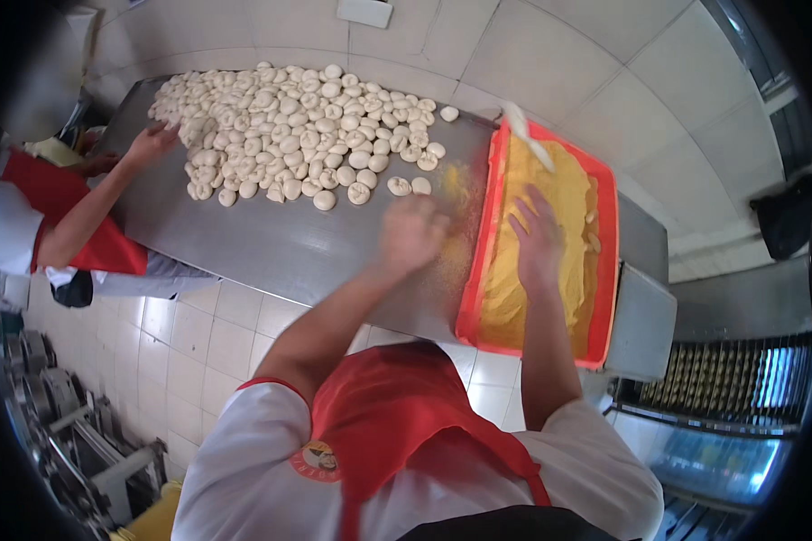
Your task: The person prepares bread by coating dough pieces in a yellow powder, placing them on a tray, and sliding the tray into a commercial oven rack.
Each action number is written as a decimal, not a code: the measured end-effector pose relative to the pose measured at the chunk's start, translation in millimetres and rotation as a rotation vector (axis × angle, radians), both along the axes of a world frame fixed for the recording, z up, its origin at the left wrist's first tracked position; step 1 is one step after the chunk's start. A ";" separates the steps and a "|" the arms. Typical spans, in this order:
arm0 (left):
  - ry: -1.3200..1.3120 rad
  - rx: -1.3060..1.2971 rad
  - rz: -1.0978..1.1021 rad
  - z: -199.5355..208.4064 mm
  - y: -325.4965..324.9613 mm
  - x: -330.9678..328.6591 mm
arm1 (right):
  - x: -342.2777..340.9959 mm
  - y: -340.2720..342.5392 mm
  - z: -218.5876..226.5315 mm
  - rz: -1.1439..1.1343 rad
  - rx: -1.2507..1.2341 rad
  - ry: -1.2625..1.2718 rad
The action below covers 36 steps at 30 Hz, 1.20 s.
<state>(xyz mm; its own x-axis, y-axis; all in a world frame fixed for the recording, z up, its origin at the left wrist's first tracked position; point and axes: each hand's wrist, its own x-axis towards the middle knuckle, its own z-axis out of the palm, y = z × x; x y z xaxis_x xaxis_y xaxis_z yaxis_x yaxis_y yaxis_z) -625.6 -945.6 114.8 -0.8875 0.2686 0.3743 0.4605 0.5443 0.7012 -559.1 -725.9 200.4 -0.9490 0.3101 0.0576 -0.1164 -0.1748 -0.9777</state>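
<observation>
Beside a co-worker's hand [156, 142], pale, smooth, round dough balls [289, 144] crowd the metal table [271, 242]; the left hand [415, 233] is blurred, its grip unclear; the right hand [539, 236], fingers spread, looks empty over yellow powder [510, 298] in a red tray [608, 243].

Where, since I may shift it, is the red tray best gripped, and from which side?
Probably midway along both long rims of the red tray, one hand each, from the near short end: those raised edges are uncovered there, and an even hold should avoid spilling the yellow powder.
</observation>
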 end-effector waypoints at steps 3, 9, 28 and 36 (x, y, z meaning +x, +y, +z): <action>0.087 -0.300 0.077 -33.3 -78.8 -48.0 | -70.6 -37.9 -74.6 0.144 0.409 -0.245; -0.071 -0.295 0.057 -75.8 -132.4 -102.8 | -155.8 -134.5 -129.1 0.014 1.511 -0.279; -0.025 -0.626 -0.465 -79.6 -357.3 -30.9 | -22.6 -275.3 -190.2 0.154 1.561 -0.310; -0.023 -0.619 -0.443 -77.2 -299.7 -83.3 | -134.2 -275.6 -164.5 0.047 1.648 -0.467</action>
